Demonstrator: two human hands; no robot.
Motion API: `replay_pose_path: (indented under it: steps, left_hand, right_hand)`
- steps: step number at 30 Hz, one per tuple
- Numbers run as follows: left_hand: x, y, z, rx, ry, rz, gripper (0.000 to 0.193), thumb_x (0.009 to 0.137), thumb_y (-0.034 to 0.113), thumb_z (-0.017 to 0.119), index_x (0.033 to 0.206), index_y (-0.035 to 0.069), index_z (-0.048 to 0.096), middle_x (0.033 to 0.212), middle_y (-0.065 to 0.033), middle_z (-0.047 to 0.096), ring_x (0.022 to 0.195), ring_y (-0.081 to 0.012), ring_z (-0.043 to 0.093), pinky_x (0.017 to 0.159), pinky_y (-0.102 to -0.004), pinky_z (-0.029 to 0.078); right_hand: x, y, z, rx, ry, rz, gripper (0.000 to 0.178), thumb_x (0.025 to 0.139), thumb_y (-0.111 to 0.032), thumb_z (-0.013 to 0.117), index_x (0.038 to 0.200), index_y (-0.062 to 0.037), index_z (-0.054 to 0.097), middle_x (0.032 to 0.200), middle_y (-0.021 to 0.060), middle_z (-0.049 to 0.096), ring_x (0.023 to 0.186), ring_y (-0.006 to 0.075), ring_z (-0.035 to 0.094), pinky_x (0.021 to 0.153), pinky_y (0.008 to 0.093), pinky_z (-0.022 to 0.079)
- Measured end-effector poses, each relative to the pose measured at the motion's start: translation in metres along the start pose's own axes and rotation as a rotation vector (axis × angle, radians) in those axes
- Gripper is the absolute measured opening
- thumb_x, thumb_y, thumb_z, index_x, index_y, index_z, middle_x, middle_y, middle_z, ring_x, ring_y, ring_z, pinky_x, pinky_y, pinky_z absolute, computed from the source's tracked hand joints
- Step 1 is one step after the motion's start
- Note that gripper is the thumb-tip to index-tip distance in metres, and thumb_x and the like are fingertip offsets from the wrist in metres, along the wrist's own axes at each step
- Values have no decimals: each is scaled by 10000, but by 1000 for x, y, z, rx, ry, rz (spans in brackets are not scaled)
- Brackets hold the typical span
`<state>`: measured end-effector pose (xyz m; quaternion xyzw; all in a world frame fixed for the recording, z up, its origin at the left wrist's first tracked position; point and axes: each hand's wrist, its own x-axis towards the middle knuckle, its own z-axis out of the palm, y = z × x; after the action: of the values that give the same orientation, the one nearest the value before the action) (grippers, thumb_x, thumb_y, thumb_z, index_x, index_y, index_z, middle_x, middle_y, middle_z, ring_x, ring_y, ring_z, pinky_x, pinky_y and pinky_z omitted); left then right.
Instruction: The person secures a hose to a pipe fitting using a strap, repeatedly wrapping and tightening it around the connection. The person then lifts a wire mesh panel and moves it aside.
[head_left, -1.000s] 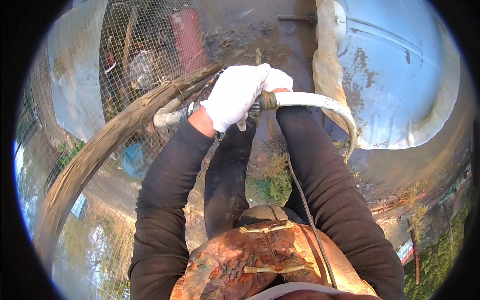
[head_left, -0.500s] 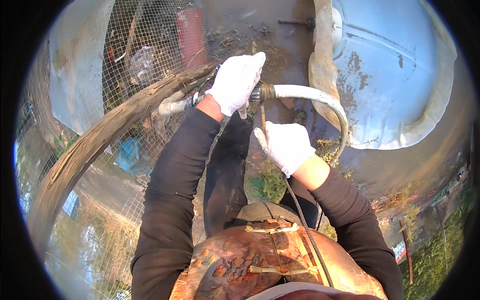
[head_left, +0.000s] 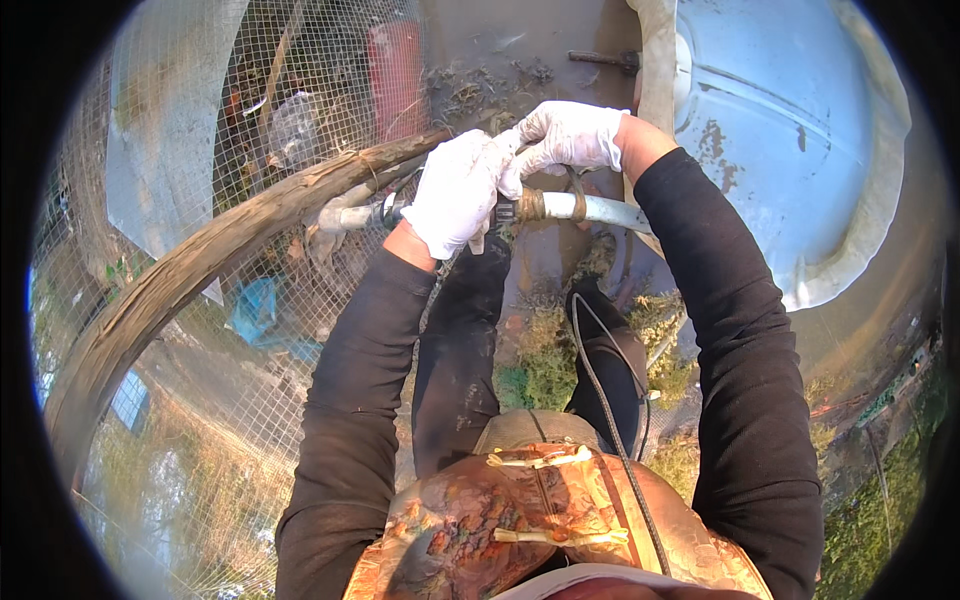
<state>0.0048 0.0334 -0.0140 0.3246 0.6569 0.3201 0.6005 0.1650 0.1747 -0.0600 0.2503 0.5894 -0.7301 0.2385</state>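
1. Hose [head_left: 600,210], pale and stiff, runs level in front of the person at chest height, from a metal fitting [head_left: 365,213] on the left toward the big blue tank [head_left: 790,140] on the right.
2. Left hand [head_left: 458,190] in a white glove is clenched around the joint; right hand [head_left: 570,138] pinches the rusty wire binding [head_left: 532,204] just beside it.
3. The step seems to be tightening this binding; next move needs a firm twist while the joint is kept steady.
4. Wire mesh fence [head_left: 250,330] and a thick curved branch [head_left: 200,270] crowd the left side.
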Motion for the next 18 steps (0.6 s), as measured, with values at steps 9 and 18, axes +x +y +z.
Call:
replay_pose_path:
  steps: [9, 18]
  left_hand:
    - [-1, 11, -1, 85, -135, -56, 395, 1047, 275, 550, 764, 10, 621, 705, -49, 623, 682, -144, 602, 645, -307, 470]
    - [10, 4, -2, -136, -149, -224, 413, 1040, 289, 578, 719, 29, 579, 647, -32, 555, 675, -158, 615, 650, -305, 476]
  right_hand:
    - [37, 49, -22, 207, -128, 11, 155, 911, -266, 728, 985, -134, 762, 851, -42, 725, 836, 91, 625, 786, 293, 464]
    - [-52, 17, -40, -733, 1055, -112, 366, 929, -144, 663, 1286, -71, 635, 1206, 132, 684, 1127, 322, 643, 989, 388, 507]
